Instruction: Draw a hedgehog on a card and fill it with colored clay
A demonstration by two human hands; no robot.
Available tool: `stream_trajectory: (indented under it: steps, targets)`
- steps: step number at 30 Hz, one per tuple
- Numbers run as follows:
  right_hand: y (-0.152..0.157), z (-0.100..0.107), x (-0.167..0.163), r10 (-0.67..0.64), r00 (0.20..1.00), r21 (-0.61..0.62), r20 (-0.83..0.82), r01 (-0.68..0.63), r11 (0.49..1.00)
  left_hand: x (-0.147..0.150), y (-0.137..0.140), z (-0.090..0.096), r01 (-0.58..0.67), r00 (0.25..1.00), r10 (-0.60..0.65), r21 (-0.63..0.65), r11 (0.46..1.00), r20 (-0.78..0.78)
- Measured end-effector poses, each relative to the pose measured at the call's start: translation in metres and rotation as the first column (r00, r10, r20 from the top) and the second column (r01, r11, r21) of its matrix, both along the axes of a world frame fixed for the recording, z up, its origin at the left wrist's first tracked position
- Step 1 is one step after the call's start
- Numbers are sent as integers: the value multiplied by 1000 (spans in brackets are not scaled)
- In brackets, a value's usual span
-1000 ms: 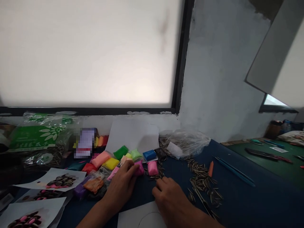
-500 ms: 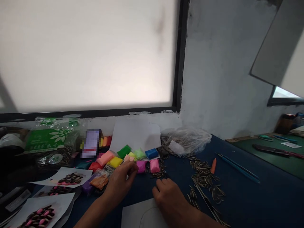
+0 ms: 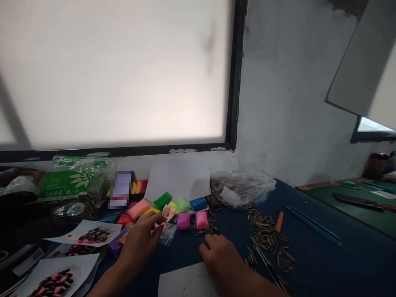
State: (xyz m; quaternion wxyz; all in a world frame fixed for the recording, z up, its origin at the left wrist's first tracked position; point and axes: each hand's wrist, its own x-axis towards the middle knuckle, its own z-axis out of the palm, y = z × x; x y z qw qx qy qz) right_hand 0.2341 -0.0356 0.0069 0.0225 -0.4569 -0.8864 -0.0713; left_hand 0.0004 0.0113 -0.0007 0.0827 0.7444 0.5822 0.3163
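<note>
My left hand (image 3: 140, 237) reaches in among the coloured clay packets, its thumb and fingers pinched on a bit of pink clay (image 3: 158, 225). Just beyond the fingertips lie a crumpled clear wrapper (image 3: 167, 234) and a peach-coloured clay packet (image 3: 169, 211). My right hand (image 3: 221, 255) rests with curled fingers over the right side of a white sheet (image 3: 182, 281) that bears a thin curved pencil line. Whatever those fingers may hold is hidden. In front of the right hand sit a pink clay packet (image 3: 202, 220) and a magenta one (image 3: 183, 221), with striped sunflower seeds around them.
Sunflower seeds (image 3: 262, 225) are scattered to the right, beside tweezers (image 3: 266, 262), an orange stick (image 3: 279, 222) and blue tweezers-like tools (image 3: 314, 225). At left lie sheets with seed-and-clay pictures (image 3: 83, 268). A green seed bag (image 3: 66, 181) and a clear bag (image 3: 247, 187) stand at the back.
My left hand has moved left and slightly nearer, uncovering the clear wrapper and bringing pink clay into view at its fingers. My right hand stays nearly in place on the sheet.
</note>
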Motion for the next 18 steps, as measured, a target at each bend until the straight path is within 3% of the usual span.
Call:
stream_trajectory:
  steps: [2,6,13,18]
  targets:
    - [0,-1,-1,-5,1000,15,-2,5,1000,-3,3,-5,-21,995,25,40,999,-101]
    - [-1,-3,-1,0,1000,43,1,0,999,1,2,-22,12,970,-19,-32,999,-243]
    - [-1,-7,1,20,1000,92,3,-20,996,-8,11,-33,103,993,-104,-19,994,-47]
    - [0,-9,1,25,1000,105,0,-25,994,-16,16,-30,56,993,-62,-56,997,-104]
